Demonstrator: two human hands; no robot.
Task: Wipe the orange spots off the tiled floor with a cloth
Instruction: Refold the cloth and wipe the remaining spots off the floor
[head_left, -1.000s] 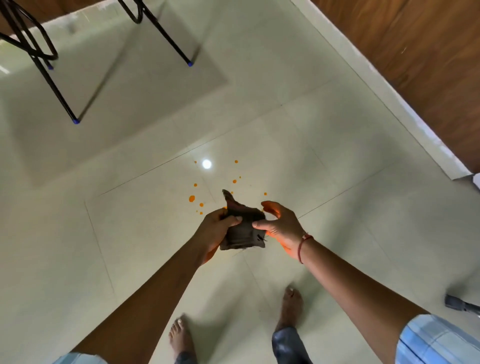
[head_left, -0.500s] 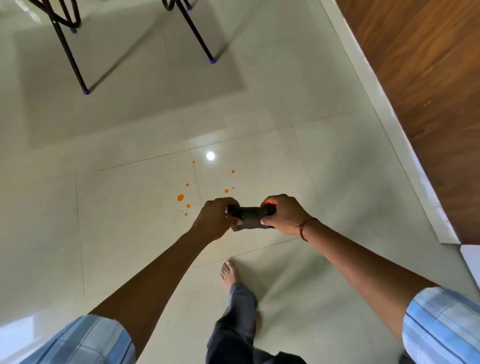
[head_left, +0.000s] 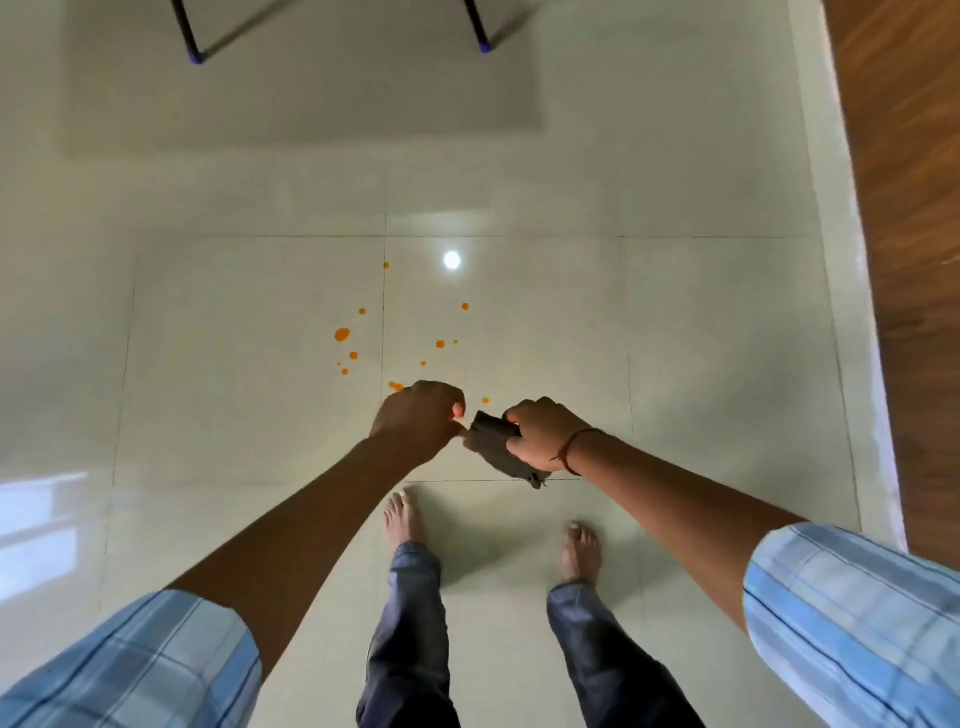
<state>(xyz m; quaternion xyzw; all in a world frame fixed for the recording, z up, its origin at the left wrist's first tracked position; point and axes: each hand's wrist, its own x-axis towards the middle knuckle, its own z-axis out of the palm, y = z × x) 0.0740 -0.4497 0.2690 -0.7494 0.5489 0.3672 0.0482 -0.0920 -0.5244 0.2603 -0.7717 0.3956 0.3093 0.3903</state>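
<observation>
The person stood upright over the tiled floor (head_left: 545, 322), both bare feet planted at lower centre of the frame, so the wiping itself had not yet begun. The dark cloth (head_left: 496, 449) was held in the air at mid-frame, well above the tiles: the right hand (head_left: 545, 434) had its fingers curled tight around the folded bulk, while the left hand (head_left: 418, 418) was closed and pinched the cloth's near corner between thumb and forefinger. This looked like the readying step, the cloth being bunched into a pad. The orange spots (head_left: 342, 334) lay scattered just above the hands in the picture, a larger drop to the left and smaller flecks to the right (one partly hidden behind the left knuckles). Next, I judged, the person needed to crouch, press the pad flat and sweep through each drop without smearing it.
</observation>
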